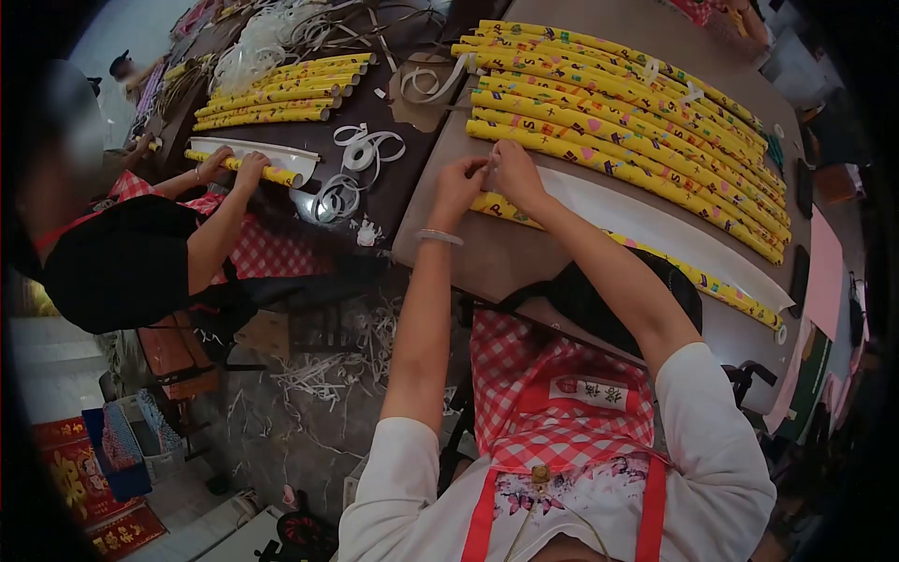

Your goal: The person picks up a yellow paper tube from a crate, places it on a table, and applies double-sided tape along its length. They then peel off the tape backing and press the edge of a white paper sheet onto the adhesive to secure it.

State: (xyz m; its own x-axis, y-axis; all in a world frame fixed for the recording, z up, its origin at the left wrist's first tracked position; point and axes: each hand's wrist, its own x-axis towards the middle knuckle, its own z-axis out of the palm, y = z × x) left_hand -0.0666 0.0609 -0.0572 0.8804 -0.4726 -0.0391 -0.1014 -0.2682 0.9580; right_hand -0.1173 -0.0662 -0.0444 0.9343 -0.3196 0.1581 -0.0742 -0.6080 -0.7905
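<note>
My left hand, with a bracelet at the wrist, is closed in a pinch. Its fingertips meet those of my right hand, which is also closed. Whatever lies between the fingers is too small to make out. Both hands are above the left end of a partly rolled yellow patterned paper tube. The white inner side of its paper lies spread behind it. My right forearm crosses over the tube and hides part of it. Several finished yellow rolls lie side by side just beyond.
At left, a co-worker's hands rest on another yellow roll. Beyond it are more yellow rolls. White ribbon strips curl on the dark table between us. A black bag sits at my table edge. Paper scraps litter the floor.
</note>
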